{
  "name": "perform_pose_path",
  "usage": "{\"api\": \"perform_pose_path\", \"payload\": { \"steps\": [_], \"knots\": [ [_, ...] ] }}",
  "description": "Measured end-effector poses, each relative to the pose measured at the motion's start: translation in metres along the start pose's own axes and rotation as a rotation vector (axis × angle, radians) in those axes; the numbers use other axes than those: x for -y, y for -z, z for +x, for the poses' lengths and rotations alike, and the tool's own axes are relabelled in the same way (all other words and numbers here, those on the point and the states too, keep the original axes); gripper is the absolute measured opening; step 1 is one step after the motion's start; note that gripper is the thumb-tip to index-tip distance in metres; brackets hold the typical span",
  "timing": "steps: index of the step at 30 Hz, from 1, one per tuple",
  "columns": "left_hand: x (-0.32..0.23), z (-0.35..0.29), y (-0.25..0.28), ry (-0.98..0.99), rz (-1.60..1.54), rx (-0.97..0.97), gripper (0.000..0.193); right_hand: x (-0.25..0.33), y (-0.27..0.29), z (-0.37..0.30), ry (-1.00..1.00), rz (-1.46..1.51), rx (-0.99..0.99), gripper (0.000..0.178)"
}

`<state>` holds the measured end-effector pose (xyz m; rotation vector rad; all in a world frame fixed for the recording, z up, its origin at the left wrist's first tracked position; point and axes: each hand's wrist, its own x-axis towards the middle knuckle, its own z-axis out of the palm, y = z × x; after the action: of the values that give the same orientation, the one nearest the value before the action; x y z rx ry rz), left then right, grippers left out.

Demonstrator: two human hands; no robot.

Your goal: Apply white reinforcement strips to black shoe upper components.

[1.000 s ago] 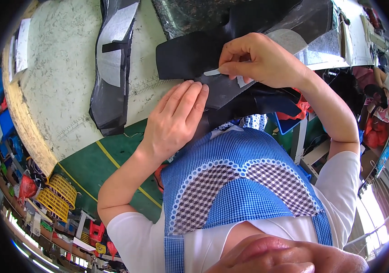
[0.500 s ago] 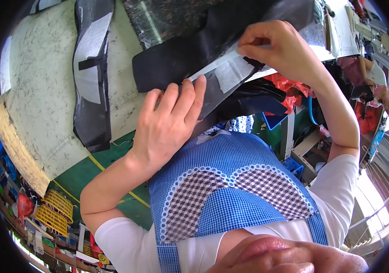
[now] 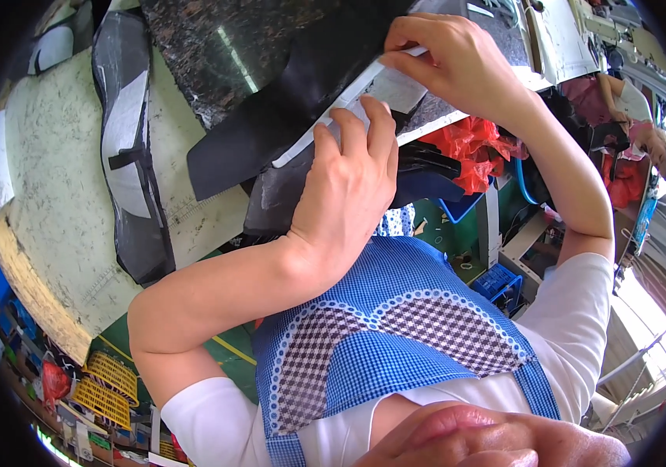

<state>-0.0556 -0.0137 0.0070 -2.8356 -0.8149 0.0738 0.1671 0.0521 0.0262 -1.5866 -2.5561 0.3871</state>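
Black fabric panel (image 3: 286, 132) lies slanted across the dark speckled stone slab (image 3: 216, 62) at the top of the desk (image 3: 45, 179), its lower edge hanging past the slab's near corner toward the person's blue checked apron (image 3: 411, 342). A pale grey-white strip (image 3: 364, 93), which looks like a backing or tape layer, runs along the panel's edge nearest the apron. The left hand (image 3: 345, 187) is laid flat on the panel just below the strip, its fingers (image 3: 348, 128) stretched out straight and close together, gripping nothing; pressed down like this, it appears to pin the cloth so it cannot slide or lift. The right hand (image 3: 453, 66) sits beyond the left hand, at the far end of the strip, with thumb and fingertips pinched closed on the strip's end, raising it a little off the panel. Holding one end tight while the other hand weighs the cloth down seems meant to keep the strip taut and in line with the panel's edge. Left of the panel, well apart from it, a second long black-and-grey piece (image 3: 127, 156) lies flat on the worn pale desk, apparently set aside. Right of the panel, below the desk's edge, red plastic bags (image 3: 469, 152) are bunched.
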Motion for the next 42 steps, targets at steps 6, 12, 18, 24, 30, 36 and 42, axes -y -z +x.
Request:
{"api": "perform_pose_path", "payload": {
  "steps": [6, 12, 18, 24, 30, 36, 42],
  "knots": [
    [0.02, 0.014, 0.016, -0.11, 0.049, 0.132, 0.049, 0.002, -0.012, -0.003, -0.144, -0.124, 0.009, 0.025],
    [0.042, -0.01, 0.001, -0.176, 0.016, 0.083, 0.039, -0.015, -0.018, -0.043, -0.19, 0.32, -0.12, 0.019],
    [0.02, 0.01, -0.007, -0.074, -0.221, -0.055, 0.057, -0.014, -0.027, -0.039, -0.337, 0.381, -0.11, 0.018],
    [0.017, 0.02, -0.013, 0.013, -0.335, -0.062, 0.073, -0.021, -0.037, -0.041, -0.245, 0.242, -0.285, 0.02],
    [0.019, 0.05, -0.016, -0.014, -0.244, -0.078, 0.072, -0.023, -0.042, -0.042, -0.343, 0.482, -0.298, 0.02],
    [0.034, 0.07, -0.011, 0.008, -0.301, -0.015, 0.076, -0.025, -0.042, -0.053, -0.163, 0.097, -0.556, 0.019],
    [0.097, 0.087, -0.011, 0.227, -0.341, -0.075, 0.044, 0.002, -0.058, -0.072, -0.114, -0.037, -0.363, 0.046]
  ]
}}
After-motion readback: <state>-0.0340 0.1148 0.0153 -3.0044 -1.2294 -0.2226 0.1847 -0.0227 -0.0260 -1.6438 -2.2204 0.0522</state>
